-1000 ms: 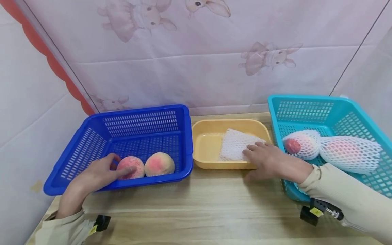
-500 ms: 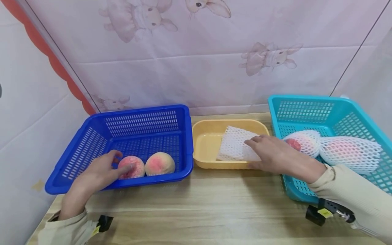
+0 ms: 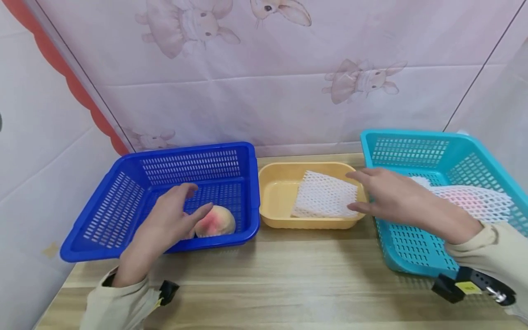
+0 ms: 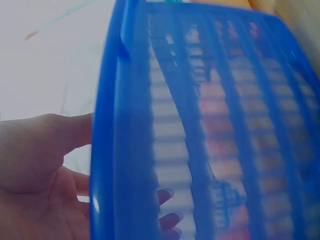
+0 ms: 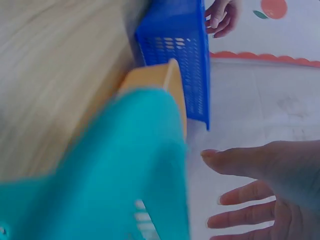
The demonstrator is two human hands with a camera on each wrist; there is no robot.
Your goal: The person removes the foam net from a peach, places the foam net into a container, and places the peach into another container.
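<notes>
The left hand (image 3: 166,221) is held over the blue basket (image 3: 250,192), by a peach (image 3: 222,223) in its near right corner; the right hand (image 3: 389,192) is held at the right rim of the yellow tray (image 3: 275,195). On both, fingers are parted and nothing is gripped. The peach is best cupped lightly, the foam net (image 3: 323,197) in the tray pinched by one edge.

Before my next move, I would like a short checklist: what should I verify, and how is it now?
1. Left hand free: ok, it holds nothing, over the blue basket.
2. Right hand free: ok, it holds nothing too.
3. Foam net held: not ok, it lies in the yellow tray.
4. Bare peaches in view: ok, two, though the left hand mostly hides one.
5. Wrapped fruit in the turquoise basket fully covered: cannot tell, the right hand hides part.
</notes>
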